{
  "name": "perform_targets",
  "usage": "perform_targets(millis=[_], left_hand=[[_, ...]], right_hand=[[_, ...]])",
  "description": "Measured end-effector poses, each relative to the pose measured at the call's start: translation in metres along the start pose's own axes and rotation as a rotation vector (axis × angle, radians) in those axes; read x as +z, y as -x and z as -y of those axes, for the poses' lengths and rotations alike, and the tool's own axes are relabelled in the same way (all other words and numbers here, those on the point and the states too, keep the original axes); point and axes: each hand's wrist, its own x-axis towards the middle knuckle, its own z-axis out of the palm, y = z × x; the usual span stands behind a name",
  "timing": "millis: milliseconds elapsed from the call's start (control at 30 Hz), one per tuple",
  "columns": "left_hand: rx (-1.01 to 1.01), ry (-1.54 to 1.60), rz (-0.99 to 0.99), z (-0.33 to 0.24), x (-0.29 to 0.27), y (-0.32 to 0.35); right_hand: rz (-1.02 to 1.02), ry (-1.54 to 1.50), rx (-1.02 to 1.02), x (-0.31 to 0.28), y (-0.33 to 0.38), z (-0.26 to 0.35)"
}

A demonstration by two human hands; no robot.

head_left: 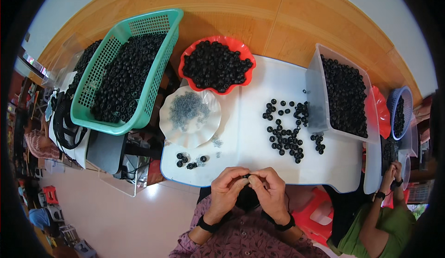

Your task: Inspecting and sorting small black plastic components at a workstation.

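My left hand [227, 188] and my right hand [271, 190] meet at the near edge of the white table [250, 132], fingertips pinched together on a small black ring [245, 177]. A few black rings [187, 160] lie on the table to the left of my hands. A scatter of several black rings [285, 130] lies farther out to the right. A white scalloped plate [190, 116] with small clear rings sits ahead on the left.
A red bowl [217, 65], a green mesh basket [125, 72] and a clear plastic bin [343, 95] all hold black rings. Another person in a green top [384, 216] works at the right, hands raised together. A red stool [317, 214] stands below.
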Motion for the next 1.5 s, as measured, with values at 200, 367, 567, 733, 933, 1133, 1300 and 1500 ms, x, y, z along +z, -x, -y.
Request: perform_targets(millis=[200,367,567,733,933,1133,1300,1500], left_hand=[[-0.029,-0.038,-0.001,0.003,-0.007,0.0],[-0.151,0.149,-0.008,0.015,-0.016,0.001],[-0.239,0.529,-0.032,0.018,-0.034,-0.002],[-0.259,0.783,-0.014,0.019,-0.041,-0.002],[-0.279,0.839,-0.072,0.013,-0.044,-0.002],[-0.226,0.68,-0.07,0.014,-0.054,0.004],[-0.213,0.602,-0.143,0.007,-0.055,0.005],[-0.228,0.539,-0.162,0.008,-0.06,0.009]], right_hand=[[-0.017,0.04,-0.036,0.007,-0.003,0.004],[0.022,0.002,0.017,0.01,-0.003,-0.004],[-0.029,-0.243,0.189,0.016,-0.014,-0.006],[-0.039,-0.041,0.066,0.026,-0.021,-0.014],[-0.08,0.4,-0.335,0.04,-0.035,-0.015],[-0.108,0.625,-0.413,0.05,-0.04,-0.012],[-0.166,0.672,-0.306,0.039,-0.027,0.003],[0.298,0.214,-0.457,0.023,0.01,0.111]])
